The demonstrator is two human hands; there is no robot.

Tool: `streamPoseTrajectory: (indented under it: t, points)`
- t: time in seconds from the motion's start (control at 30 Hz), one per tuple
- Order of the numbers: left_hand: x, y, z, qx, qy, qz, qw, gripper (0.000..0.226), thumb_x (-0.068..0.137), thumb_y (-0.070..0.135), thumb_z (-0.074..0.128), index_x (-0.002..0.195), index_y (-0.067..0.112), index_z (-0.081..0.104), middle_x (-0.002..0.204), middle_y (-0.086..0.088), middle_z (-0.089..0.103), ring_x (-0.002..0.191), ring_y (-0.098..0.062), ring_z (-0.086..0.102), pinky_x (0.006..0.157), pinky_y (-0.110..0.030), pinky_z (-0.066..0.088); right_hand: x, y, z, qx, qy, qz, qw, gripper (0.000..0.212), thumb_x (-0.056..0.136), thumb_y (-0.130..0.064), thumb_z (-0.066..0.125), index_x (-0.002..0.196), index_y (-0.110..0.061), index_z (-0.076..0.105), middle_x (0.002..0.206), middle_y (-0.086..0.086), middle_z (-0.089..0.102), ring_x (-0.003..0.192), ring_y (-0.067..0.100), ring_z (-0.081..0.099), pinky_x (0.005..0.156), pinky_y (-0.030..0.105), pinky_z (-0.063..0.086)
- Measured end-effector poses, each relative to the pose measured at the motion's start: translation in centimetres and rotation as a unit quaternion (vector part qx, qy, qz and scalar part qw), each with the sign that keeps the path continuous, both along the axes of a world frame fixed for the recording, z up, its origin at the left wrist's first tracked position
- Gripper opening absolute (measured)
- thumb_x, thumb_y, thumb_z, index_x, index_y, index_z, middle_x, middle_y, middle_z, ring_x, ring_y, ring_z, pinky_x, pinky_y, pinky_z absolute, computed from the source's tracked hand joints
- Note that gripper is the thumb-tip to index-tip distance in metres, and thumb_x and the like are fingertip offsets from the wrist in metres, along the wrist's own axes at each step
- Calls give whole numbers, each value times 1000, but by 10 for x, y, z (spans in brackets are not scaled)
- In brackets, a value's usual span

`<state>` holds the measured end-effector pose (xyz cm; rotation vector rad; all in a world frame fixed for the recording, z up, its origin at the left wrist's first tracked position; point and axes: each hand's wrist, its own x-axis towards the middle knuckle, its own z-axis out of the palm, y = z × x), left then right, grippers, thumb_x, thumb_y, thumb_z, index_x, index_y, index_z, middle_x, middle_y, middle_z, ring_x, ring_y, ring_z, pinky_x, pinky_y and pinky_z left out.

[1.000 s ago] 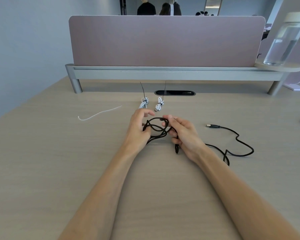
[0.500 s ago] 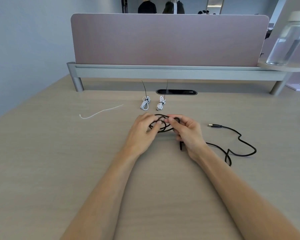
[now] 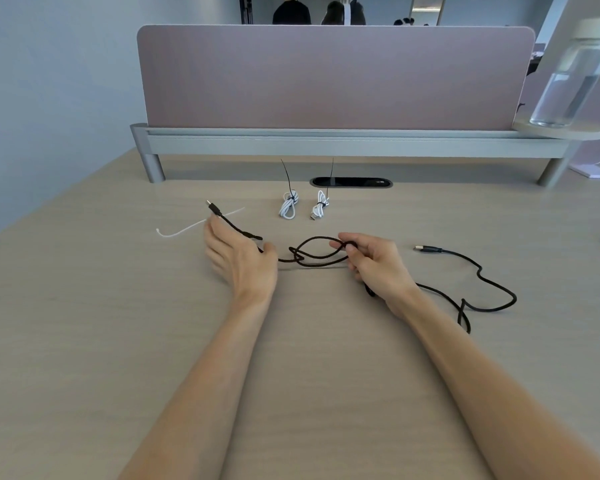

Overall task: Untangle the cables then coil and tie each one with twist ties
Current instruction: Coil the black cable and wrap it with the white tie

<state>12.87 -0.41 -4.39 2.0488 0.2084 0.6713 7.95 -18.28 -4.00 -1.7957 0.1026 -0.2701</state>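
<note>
- Between left hand (image 3: 243, 261) and right hand (image 3: 378, 268): black cable (image 3: 297, 255) knot, stretched, presumably to loosen it.
- Left pinches plug end; right grips loop (anchor).

Black USB cable (image 3: 482, 275); two white coiled cables (image 3: 288, 206), black ties; white twist tie (image 3: 184, 230); pale wood-grain tabletop (image 3: 84, 306); mauve divider panel (image 3: 333, 77)

A pink divider screen (image 3: 333, 77) spans the far edge of a wooden desk (image 3: 84, 341); a water bottle (image 3: 568, 77) stands far right.
</note>
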Motion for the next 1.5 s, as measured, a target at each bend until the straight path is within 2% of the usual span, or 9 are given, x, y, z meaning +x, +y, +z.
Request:
streamPoseTrajectory:
  t: [0.1, 0.2, 0.33, 0.7, 0.83, 0.97, 1.13, 1.3, 1.5]
  points:
    - [-4, 2, 1, 86, -69, 28, 993, 99, 69, 7, 70, 150, 2, 13, 156, -21, 14, 140, -39, 21, 113, -43, 18, -2, 1, 2, 3, -7, 45, 999, 42, 97, 0, 46, 136, -14, 50, 113, -10, 71, 63, 19, 34, 56, 29, 32]
    - [-10, -1, 3, 151, -117, -194, 962, 70, 85, 10, 60, 148, 14, 30, 151, -11, 36, 138, -23, 31, 115, -36, 20, -2, 3, 0, 26, -27, 80, 996, 53, 94, 8, 44, 141, -17, 42, 114, -9, 71, 68, 26, 33, 61, 34, 31]
    - [-22, -10, 10, 58, -10, -388, 920, 15, 91, 25, 63, 105, 27, 69, 91, 15, 68, 76, 0, 57, 71, -15, 44, -3, 3, 1, 17, -46, 69, 996, 57, 92, 10, 45, 140, -21, 37, 116, -2, 68, 65, 19, 47, 64, 26, 41]
    - [-17, -8, 5, 230, -58, -286, 928, 18, 96, 38, 51, 94, 25, 63, 64, 10, 50, 65, -13, 44, 59, -33, 41, -2, 7, -1, -62, -68, -2, 996, 27, 89, -5, 61, 104, -22, 47, 93, -7, 58, 54, 10, 50, 62, 24, 40]
    - [-6, -3, 2, 157, -67, -269, 948, 33, 91, 36, 39, 95, 16, 65, 91, 4, 64, 87, -20, 55, 76, -40, 47, -2, -2, 0, -220, -59, -70, 971, 22, 89, -5, 56, 105, -17, 64, 92, -4, 70, 63, 0, 58, 63, 13, 39]
    - [-1, 4, 7, -9, 23, -145, 989, 26, 91, 26, 38, 93, 15, 61, 85, -2, 62, 84, -28, 57, 70, -37, 45, -5, -17, -1, -332, -45, -167, 927, 26, 83, -1, 48, 95, -13, 67, 90, 5, 70, 87, 28, 62, 71, 30, 46]
    - [-4, 1, 7, 29, 50, -198, 978, 15, 92, 18, 48, 103, 20, 58, 78, 9, 56, 79, -19, 54, 70, -32, 42, -7, -16, 0, -466, -6, -136, 874, 39, 73, 0, 51, 108, -9, 67, 105, 12, 65, 99, 34, 56, 78, 36, 46]
    - [-7, -5, 2, 103, -57, -285, 951, 13, 86, 7, 57, 96, 16, 59, 77, 14, 52, 80, -13, 44, 68, -20, 35, -11, 19, 2, -318, -73, 16, 945, 50, 81, -7, 57, 131, -11, 57, 128, 2, 59, 112, 15, 58, 93, 13, 39]
    - [-13, -8, 1, 111, -57, -345, 930, 19, 82, 10, 63, 91, 24, 53, 84, 16, 53, 81, 3, 44, 68, -11, 33, -10, 24, 5, -207, -112, 13, 972, 8, 90, -15, 64, 87, -18, 71, 61, -15, 60, 54, 2, 54, 58, 10, 41]
